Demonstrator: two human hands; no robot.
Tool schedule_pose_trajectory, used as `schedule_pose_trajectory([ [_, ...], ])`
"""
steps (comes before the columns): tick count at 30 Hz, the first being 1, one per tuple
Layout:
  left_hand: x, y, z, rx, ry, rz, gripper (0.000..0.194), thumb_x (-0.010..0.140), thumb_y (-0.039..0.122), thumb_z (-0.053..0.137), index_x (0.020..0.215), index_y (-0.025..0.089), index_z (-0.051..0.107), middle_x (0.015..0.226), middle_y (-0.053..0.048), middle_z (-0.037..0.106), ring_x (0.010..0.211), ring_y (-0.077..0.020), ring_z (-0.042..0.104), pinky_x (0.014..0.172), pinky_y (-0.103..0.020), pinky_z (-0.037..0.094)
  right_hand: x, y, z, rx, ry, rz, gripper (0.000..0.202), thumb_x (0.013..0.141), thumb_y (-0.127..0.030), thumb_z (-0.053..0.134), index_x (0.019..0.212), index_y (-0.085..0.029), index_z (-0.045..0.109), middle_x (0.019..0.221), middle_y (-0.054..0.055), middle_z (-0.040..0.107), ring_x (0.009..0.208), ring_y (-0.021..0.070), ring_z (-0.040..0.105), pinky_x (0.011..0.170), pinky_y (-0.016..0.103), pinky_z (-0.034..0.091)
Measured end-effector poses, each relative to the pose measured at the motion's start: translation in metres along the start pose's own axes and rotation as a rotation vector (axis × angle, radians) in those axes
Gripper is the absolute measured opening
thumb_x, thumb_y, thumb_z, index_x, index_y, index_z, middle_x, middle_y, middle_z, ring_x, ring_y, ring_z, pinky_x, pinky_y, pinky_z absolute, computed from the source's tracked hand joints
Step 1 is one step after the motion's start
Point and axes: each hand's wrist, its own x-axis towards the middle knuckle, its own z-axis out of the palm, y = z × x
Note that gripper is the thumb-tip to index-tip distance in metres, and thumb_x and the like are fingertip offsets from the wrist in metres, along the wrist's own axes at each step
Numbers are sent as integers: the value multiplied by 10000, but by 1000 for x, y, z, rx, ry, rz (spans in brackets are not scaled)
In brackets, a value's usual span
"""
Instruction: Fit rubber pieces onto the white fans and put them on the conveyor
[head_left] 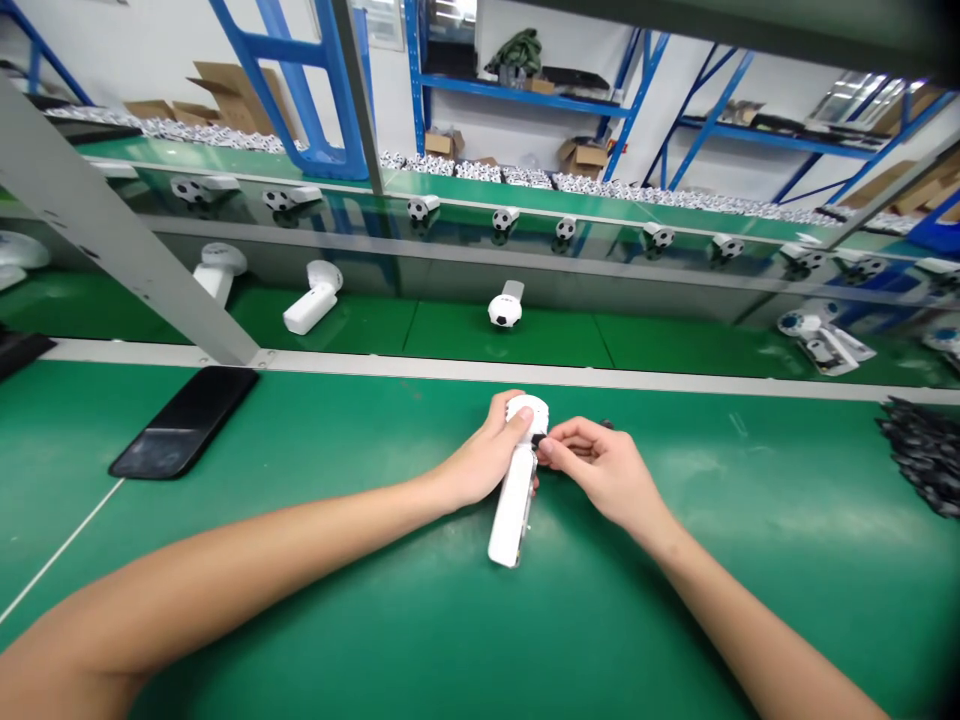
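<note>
My left hand [491,452] is closed around the round head of a white device [512,510], thumb on top. The device's long flat body slants down toward me, its right edge showing inner parts. At the neck, a small black piece [538,440] sits between the device and my right hand [596,465]. The thumb and index finger there pinch this black piece against the device's side. Behind my right fingers, another small dark bit [607,425] shows partly on the green table [420,620].
A black phone-like slab [184,424] lies at left, and a heap of black pieces [924,455] at the right edge. Beyond a white rail [420,369], a green belt [442,335] carries similar white devices [313,298]. A slanted metal post [127,220] stands at left.
</note>
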Motion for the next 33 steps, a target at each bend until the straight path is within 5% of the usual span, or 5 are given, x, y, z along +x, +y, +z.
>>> schedule_pose_trajectory([
  [7, -5, -2, 5, 173, 104, 191, 804, 794, 539, 828, 1424, 248, 423, 959, -45, 667, 819, -232, 686, 762, -366, 585, -1, 7, 0, -358, 100, -162, 236, 964, -447, 687, 846, -246, 654, 788, 15, 778, 665, 206, 715, 622, 296, 538],
  [21, -6, -5, 5, 197, 131, 216, 672, 832, 513, 795, 1352, 253, 457, 1006, -52, 639, 929, -258, 662, 828, -391, 568, -3, 12, 2, -613, 57, -234, 171, 1057, -364, 507, 934, -258, 560, 886, 31, 751, 654, 185, 626, 607, 278, 430],
  [26, -8, -6, 6, 156, 109, 183, 707, 845, 511, 789, 1395, 269, 417, 962, -33, 636, 831, -232, 666, 760, -362, 579, -3, 13, 2, -651, 64, -264, 165, 1057, -330, 496, 926, -250, 557, 839, 28, 729, 681, 196, 656, 633, 288, 445],
  [30, -9, -4, 1, 119, -10, 104, 725, 873, 547, 756, 1412, 290, 344, 899, -1, 629, 599, -171, 643, 559, -309, 560, -2, 13, 3, -583, 57, -300, 164, 1033, -298, 564, 880, -243, 579, 822, 14, 707, 709, 188, 653, 674, 287, 470],
  [33, -6, 0, -6, 32, -84, 36, 801, 857, 535, 784, 1444, 305, 291, 883, 4, 641, 591, -183, 685, 550, -327, 588, 0, 8, 2, -561, 50, -339, 200, 1061, -315, 532, 896, -237, 615, 839, 15, 696, 736, 186, 649, 698, 291, 484],
])
